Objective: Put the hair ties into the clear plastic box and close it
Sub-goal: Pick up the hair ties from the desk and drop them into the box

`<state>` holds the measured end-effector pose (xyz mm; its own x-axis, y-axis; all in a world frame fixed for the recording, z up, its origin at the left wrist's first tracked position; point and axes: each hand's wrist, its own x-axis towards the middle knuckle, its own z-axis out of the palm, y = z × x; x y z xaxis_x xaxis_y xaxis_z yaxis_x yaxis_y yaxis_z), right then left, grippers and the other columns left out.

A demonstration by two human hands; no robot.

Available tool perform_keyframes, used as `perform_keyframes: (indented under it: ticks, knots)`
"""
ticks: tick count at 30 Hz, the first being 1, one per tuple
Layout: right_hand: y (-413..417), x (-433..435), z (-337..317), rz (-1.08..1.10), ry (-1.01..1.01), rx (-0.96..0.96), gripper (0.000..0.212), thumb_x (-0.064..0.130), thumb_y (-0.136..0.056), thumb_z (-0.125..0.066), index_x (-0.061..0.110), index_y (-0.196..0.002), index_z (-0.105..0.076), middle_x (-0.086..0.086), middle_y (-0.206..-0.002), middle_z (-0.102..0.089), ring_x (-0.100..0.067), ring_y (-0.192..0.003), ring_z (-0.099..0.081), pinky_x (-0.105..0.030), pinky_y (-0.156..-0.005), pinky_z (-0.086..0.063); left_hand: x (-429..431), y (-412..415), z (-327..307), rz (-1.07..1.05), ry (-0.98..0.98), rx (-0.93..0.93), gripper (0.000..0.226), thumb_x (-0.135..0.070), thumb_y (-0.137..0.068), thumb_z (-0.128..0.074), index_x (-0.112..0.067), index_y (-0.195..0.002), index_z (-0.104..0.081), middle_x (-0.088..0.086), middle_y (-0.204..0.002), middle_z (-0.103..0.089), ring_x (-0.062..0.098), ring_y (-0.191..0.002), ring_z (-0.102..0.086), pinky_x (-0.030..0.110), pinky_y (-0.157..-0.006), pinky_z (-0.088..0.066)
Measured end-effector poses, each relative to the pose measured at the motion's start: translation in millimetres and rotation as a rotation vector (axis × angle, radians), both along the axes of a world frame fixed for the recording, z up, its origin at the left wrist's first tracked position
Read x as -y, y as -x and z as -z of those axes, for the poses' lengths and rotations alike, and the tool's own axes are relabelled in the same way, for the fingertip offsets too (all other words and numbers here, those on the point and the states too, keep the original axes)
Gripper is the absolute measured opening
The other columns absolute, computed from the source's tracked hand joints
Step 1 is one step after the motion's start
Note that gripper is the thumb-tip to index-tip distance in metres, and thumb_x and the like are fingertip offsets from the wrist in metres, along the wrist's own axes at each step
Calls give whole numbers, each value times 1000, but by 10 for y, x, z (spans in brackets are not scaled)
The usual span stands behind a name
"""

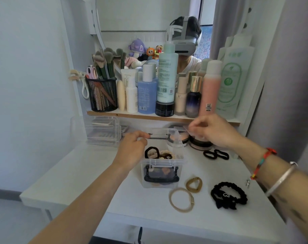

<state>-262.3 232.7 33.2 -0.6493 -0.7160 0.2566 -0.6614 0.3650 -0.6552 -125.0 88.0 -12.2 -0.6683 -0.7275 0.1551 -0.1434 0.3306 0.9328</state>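
With the small clear plastic box (160, 169) open mid-table and partly filled, the left hand (132, 148) pinches its raised lid (159, 133) and the right hand (214, 131) pinches it too — loading's unfinished, so next gather the tan ring ties (181, 199) and black scrunchies (228, 195) beside it.

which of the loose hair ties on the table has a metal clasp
The thin beige hair tie, nearest the front edge, with a gold clasp on its right side. The amber tie and black ties show none.
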Motion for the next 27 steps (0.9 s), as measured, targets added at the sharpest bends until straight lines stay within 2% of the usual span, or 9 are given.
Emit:
perform_keyframes:
  ticks: [3, 7, 10, 13, 15, 18, 21, 24, 27]
  knots:
    - [206, -124, 288, 182, -419, -182, 24, 15, -85, -56, 11, -106, -68, -8, -110, -68, -24, -107, -60, -29, -91, -46, 24, 22, 8, -1, 3, 2, 29, -3, -89, -40, -11, -105, -63, 9, -127, -48, 7, -75, -47, 27, -76, -40]
    - [256, -182, 633, 211, -630, -252, 25, 11, -81, -50, 13, -102, -63, -12, -116, -65, -30, -108, -58, -37, -91, -50, -4, 78, 9, 7, -1, -1, 31, -2, -89, -39, -7, -109, -62, 1, -109, -49, 9, -76, -47, 26, -70, -39]
    - [191, -100, 608, 151, -471, -209, 25, 6, -77, -54, 13, -97, -67, -7, -104, -69, -25, -102, -62, -32, -89, -51, -17, 76, 4, 15, -2, -6, 31, -1, -88, -39, -7, -108, -62, 0, -109, -48, 12, -90, -45, 28, -80, -37]
    - [16, 3, 285, 79, -9, -62, 19, -1, -76, -61, 18, -76, -66, 8, -72, -60, -7, -73, -58, -5, -67, -43, -9, 75, 10, 19, -2, -2, 28, -2, -88, -39, -10, -102, -62, 0, -112, -48, 14, -98, -45, 31, -87, -37]
    - [-127, 38, 48, -53, 235, 82, 31, -4, -77, -63, 25, -66, -59, 11, -67, -56, 2, -59, -53, -6, -62, -41, -13, 82, 11, 22, -3, -1, 27, -2, -87, -40, -13, -98, -62, 1, -110, -49, 13, -86, -48, 31, -85, -38]
    - [-219, 43, -122, -219, 262, 204, 27, 3, -78, -66, 28, -67, -60, 14, -60, -61, 5, -51, -57, -10, -59, -47, -21, 94, 15, 26, 8, 0, 27, -3, -87, -41, -13, -99, -63, 3, -109, -49, 10, -78, -48, 31, -83, -39]
    - [-38, -29, -38, -27, 165, 78, 14, 11, -83, -62, 22, -74, -64, 4, -75, -64, -9, -66, -58, -22, -70, -48, -26, 90, 8, 28, 8, 8, 28, -3, -87, -40, -12, -100, -63, 4, -110, -49, 15, -97, -45, 35, -91, -40]
    - [249, -179, 271, 252, -300, -177, 17, 13, -84, -56, 9, -96, -67, -13, -106, -68, -28, -97, -62, -31, -82, -49, -28, 84, 6, 28, 1, 7, 27, -3, -87, -40, -14, -97, -62, 4, -110, -48, 15, -101, -44, 38, -99, -40]
    - [328, -300, 583, 246, -686, -234, 12, 16, -85, -48, 10, -82, -58, -9, -102, -60, -28, -103, -58, -28, -77, -43, -36, 85, 5, 31, -3, 7, 27, -2, -88, -40, -13, -99, -63, 3, -111, -48, 15, -101, -43, 39, -100, -39]
